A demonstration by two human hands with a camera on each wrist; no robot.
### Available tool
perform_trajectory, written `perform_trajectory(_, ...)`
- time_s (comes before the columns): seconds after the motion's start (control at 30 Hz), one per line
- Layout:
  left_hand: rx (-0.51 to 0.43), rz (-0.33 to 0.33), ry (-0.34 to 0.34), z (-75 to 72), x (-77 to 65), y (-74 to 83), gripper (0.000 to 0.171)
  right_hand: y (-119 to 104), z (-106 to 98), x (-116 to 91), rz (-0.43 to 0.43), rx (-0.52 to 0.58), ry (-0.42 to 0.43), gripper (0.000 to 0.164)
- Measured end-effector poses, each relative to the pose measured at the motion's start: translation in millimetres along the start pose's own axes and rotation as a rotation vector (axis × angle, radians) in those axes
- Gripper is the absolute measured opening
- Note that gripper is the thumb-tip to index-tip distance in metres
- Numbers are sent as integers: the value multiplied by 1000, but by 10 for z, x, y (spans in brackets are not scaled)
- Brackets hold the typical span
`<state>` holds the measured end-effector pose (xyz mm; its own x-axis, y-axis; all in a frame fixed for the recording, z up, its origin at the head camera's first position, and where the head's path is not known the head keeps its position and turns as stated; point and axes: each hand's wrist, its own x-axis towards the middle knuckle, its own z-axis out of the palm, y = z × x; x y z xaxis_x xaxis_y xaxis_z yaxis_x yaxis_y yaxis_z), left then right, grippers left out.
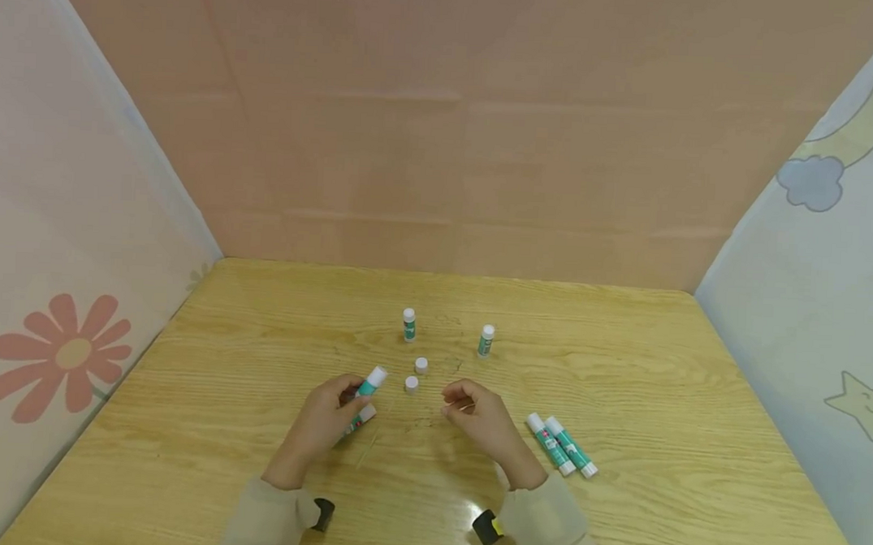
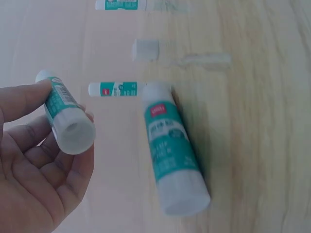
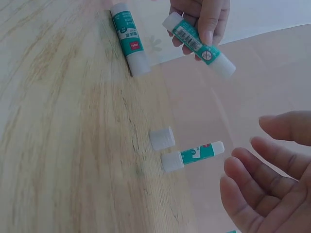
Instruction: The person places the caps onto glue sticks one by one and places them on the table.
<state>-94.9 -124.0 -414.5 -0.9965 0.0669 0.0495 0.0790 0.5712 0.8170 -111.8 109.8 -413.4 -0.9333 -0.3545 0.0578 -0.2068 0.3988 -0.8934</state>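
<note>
My left hand (image 1: 325,414) pinches a glue stick (image 2: 62,104) between thumb and fingers, raised and tilted over the table. It has a green label and white ends. Below that hand, a second glue stick (image 2: 172,145) lies on the wood, partly covered by the hand in the head view. My right hand (image 1: 483,417) hovers a short way to the right with loosely bent fingers and nothing in them. Between the hands and a little farther off, two small white caps (image 1: 412,384) stand on the table, apart from both hands.
Two glue sticks stand upright toward the back, one left (image 1: 409,326) and one right (image 1: 485,341). A pair of glue sticks (image 1: 552,445) lies side by side to the right of my right hand. Printed cloth walls (image 1: 442,143) enclose the wooden table (image 1: 658,380).
</note>
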Motion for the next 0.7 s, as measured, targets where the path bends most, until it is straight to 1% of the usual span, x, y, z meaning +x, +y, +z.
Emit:
perform_trajectory(0.33, 63, -25, 43, -106, -1, -123, 26, 71, -14, -1, -22, -37, 10, 19)
perform_trajectory(0.57, 87, -41, 20, -131, 8, -205, 26, 118, -35, -1, -24, -60, 22, 19)
perform_trajectory(0.7, 111, -69, 13, -142, 10, -241, 26, 136, -49, 2, -12, -65, 34, 19)
